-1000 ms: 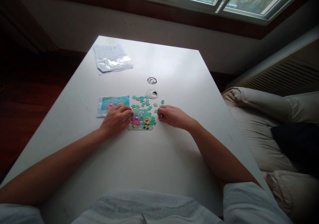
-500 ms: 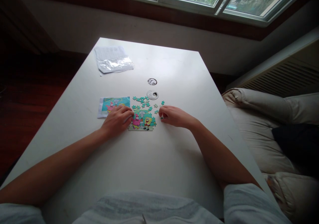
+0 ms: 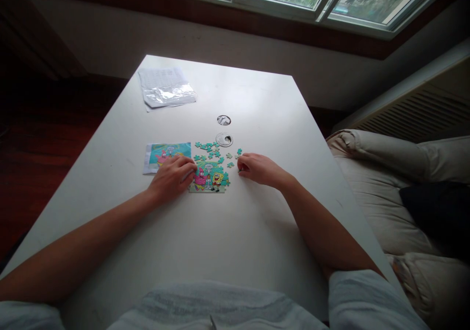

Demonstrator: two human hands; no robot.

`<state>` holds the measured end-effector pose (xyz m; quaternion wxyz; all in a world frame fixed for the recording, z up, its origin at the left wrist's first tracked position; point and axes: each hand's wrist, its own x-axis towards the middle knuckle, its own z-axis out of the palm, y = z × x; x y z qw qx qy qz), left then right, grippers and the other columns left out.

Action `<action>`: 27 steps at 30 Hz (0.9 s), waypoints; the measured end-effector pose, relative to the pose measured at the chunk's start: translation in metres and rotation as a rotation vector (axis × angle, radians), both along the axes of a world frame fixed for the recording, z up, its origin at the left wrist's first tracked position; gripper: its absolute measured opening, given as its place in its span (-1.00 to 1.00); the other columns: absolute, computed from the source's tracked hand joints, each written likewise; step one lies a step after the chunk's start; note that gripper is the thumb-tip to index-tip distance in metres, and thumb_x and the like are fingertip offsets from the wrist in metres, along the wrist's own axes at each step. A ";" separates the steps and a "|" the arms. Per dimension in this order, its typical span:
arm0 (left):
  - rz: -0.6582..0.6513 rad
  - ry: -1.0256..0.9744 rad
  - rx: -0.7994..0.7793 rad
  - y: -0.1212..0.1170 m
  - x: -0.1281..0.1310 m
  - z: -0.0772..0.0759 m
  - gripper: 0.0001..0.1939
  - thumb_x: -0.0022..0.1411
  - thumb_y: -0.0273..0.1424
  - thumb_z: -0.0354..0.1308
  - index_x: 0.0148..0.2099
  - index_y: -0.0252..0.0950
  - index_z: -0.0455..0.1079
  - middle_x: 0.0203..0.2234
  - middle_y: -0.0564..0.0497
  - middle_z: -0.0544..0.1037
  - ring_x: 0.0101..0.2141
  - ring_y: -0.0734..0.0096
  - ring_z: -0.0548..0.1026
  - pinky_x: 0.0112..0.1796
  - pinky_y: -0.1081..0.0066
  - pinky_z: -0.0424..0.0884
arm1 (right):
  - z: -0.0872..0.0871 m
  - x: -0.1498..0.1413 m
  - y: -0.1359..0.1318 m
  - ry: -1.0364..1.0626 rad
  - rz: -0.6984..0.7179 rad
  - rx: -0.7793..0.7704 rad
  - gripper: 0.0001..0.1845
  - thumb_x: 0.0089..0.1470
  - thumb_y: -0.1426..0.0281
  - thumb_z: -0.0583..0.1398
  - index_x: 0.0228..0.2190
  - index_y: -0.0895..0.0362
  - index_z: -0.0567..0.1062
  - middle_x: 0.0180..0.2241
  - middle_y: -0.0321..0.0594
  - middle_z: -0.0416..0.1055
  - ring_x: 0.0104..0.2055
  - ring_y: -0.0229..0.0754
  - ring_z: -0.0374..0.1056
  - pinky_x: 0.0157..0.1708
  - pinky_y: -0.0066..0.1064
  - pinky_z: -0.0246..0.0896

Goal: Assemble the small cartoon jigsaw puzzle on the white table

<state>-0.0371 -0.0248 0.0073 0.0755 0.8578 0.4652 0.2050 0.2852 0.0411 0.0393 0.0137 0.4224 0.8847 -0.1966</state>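
Note:
A small, partly built cartoon jigsaw puzzle [image 3: 210, 177] lies in the middle of the white table [image 3: 227, 232]. Several loose teal pieces [image 3: 210, 149] are scattered just beyond it. My left hand [image 3: 172, 176] rests on the puzzle's left edge, fingers curled and pressing down on it. My right hand [image 3: 259, 168] sits to the right of the puzzle, its fingers pinched on what looks like a small puzzle piece. A printed reference picture [image 3: 166, 154] lies to the left, partly under my left hand.
A clear plastic bag on a paper sheet [image 3: 165, 87] lies at the far left of the table. A round lid [image 3: 223, 138] and a round cable hole [image 3: 223, 120] sit beyond the pieces. A cream sofa [image 3: 400, 193] stands close on the right.
My right hand has drawn slightly to the right, away from the puzzle's edge. My left hand has stayed in place on the puzzle.

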 end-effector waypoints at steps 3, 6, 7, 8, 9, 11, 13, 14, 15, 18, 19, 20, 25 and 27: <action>0.001 0.001 -0.004 0.000 0.000 -0.001 -0.77 0.40 -0.40 0.02 -0.03 -0.20 0.49 -0.04 -0.05 0.56 -0.02 0.14 0.46 0.05 0.11 0.33 | -0.003 -0.001 0.001 0.019 0.011 -0.031 -0.97 0.08 0.42 0.22 -0.35 0.09 0.44 -0.28 -0.24 0.42 -0.25 -0.20 0.27 -0.34 -0.43 0.01; 0.003 0.001 -0.005 0.000 0.000 -0.001 -0.77 0.39 -0.40 0.03 -0.02 -0.20 0.49 -0.04 -0.05 0.56 -0.02 0.14 0.46 0.05 0.10 0.33 | -0.004 -0.001 0.002 0.038 0.029 -0.058 -0.97 0.07 0.46 0.19 -0.39 0.11 0.43 -0.30 -0.23 0.41 -0.26 -0.21 0.27 -0.32 -0.44 0.02; 0.002 0.000 -0.005 0.000 0.000 -0.001 -0.76 0.39 -0.40 0.03 -0.02 -0.20 0.49 -0.04 -0.05 0.56 -0.02 0.14 0.46 0.06 0.10 0.32 | -0.003 -0.002 0.002 0.039 0.026 -0.059 -0.98 0.07 0.46 0.19 -0.39 0.11 0.43 -0.30 -0.23 0.41 -0.26 -0.22 0.26 -0.32 -0.44 0.02; 0.001 0.000 -0.006 0.000 0.000 -0.001 -0.76 0.39 -0.40 0.03 -0.02 -0.20 0.49 -0.04 -0.05 0.56 -0.02 0.14 0.46 0.06 0.10 0.32 | -0.002 -0.001 0.003 0.036 0.018 -0.057 -0.98 0.07 0.45 0.20 -0.37 0.11 0.44 -0.29 -0.24 0.41 -0.26 -0.22 0.26 -0.33 -0.44 0.02; -0.001 0.000 -0.006 0.000 0.000 -0.001 -0.77 0.39 -0.40 0.03 -0.02 -0.20 0.49 -0.04 -0.05 0.56 -0.02 0.14 0.46 0.06 0.10 0.32 | -0.001 -0.001 0.003 0.031 0.009 -0.054 -0.95 0.07 0.43 0.22 -0.34 0.10 0.45 -0.29 -0.24 0.42 -0.26 -0.22 0.27 -0.34 -0.44 0.01; -0.002 0.002 -0.006 0.000 0.000 -0.001 -0.77 0.39 -0.40 0.03 -0.03 -0.20 0.49 -0.04 -0.05 0.56 -0.01 0.14 0.46 0.06 0.10 0.32 | 0.002 0.000 0.002 0.007 -0.011 -0.043 -0.91 0.08 0.38 0.25 -0.31 0.10 0.45 -0.28 -0.24 0.43 -0.27 -0.22 0.28 -0.36 -0.44 0.00; -0.003 0.006 -0.005 0.000 0.000 0.000 -0.77 0.40 -0.40 0.02 -0.02 -0.20 0.49 -0.04 -0.05 0.56 -0.01 0.14 0.46 0.06 0.10 0.33 | 0.004 0.001 0.003 -0.044 -0.049 -0.003 -0.90 0.11 0.34 0.26 -0.34 0.09 0.45 -0.30 -0.24 0.45 -0.28 -0.22 0.29 -0.38 -0.43 -0.03; -0.003 0.009 -0.005 0.000 0.000 0.000 -0.77 0.40 -0.40 0.02 -0.02 -0.20 0.49 -0.04 -0.05 0.55 -0.01 0.14 0.46 0.05 0.10 0.33 | 0.004 0.002 0.003 -0.078 -0.077 0.026 -0.89 0.13 0.32 0.25 -0.37 0.09 0.45 -0.31 -0.23 0.46 -0.29 -0.21 0.29 -0.39 -0.42 -0.04; -0.003 0.011 -0.006 0.000 0.000 0.000 -0.77 0.40 -0.40 0.02 -0.02 -0.21 0.48 -0.04 -0.05 0.55 -0.01 0.14 0.46 0.05 0.10 0.33 | 0.004 0.002 0.003 -0.112 -0.108 0.054 -0.86 0.14 0.30 0.24 -0.39 0.09 0.45 -0.31 -0.22 0.47 -0.30 -0.20 0.30 -0.40 -0.41 -0.06; -0.003 0.013 -0.007 0.000 -0.001 -0.001 -0.78 0.40 -0.40 0.03 -0.02 -0.20 0.48 -0.04 -0.05 0.55 -0.01 0.14 0.45 0.05 0.10 0.33 | 0.001 0.003 0.004 -0.151 -0.162 0.090 -0.87 0.16 0.30 0.23 -0.38 0.09 0.48 -0.33 -0.21 0.50 -0.30 -0.18 0.32 -0.40 -0.39 -0.07; -0.002 0.012 -0.006 0.001 -0.001 -0.001 -0.78 0.40 -0.40 0.03 -0.02 -0.20 0.48 -0.04 -0.05 0.55 -0.01 0.14 0.45 0.06 0.10 0.32 | 0.001 0.002 0.004 -0.134 -0.153 0.088 -0.90 0.16 0.33 0.23 -0.36 0.09 0.49 -0.33 -0.21 0.50 -0.30 -0.18 0.32 -0.39 -0.40 -0.06; -0.002 0.013 -0.004 0.001 -0.001 -0.002 -0.78 0.40 -0.40 0.03 -0.02 -0.20 0.47 -0.04 -0.05 0.55 -0.01 0.14 0.45 0.06 0.10 0.32 | 0.001 0.000 0.004 -0.100 -0.128 0.082 -0.93 0.17 0.36 0.22 -0.34 0.09 0.50 -0.33 -0.21 0.50 -0.30 -0.19 0.33 -0.38 -0.40 -0.03; 0.008 0.018 0.000 0.000 -0.001 -0.003 -0.79 0.38 -0.41 0.04 -0.03 -0.19 0.47 -0.04 -0.04 0.54 -0.02 0.15 0.45 0.07 0.10 0.32 | 0.007 -0.010 -0.003 0.137 0.114 -0.017 -0.79 0.24 0.48 0.14 -0.17 0.07 0.56 -0.16 -0.17 0.48 -0.20 -0.21 0.38 -0.24 -0.45 0.14; 0.007 0.020 0.001 0.000 -0.001 -0.002 -0.79 0.38 -0.41 0.04 -0.02 -0.18 0.46 -0.04 -0.05 0.54 -0.02 0.14 0.45 0.06 0.11 0.33 | 0.008 -0.007 -0.006 0.188 0.103 -0.012 -0.76 0.26 0.46 0.13 -0.11 0.07 0.55 -0.16 -0.16 0.48 -0.20 -0.21 0.39 -0.22 -0.43 0.19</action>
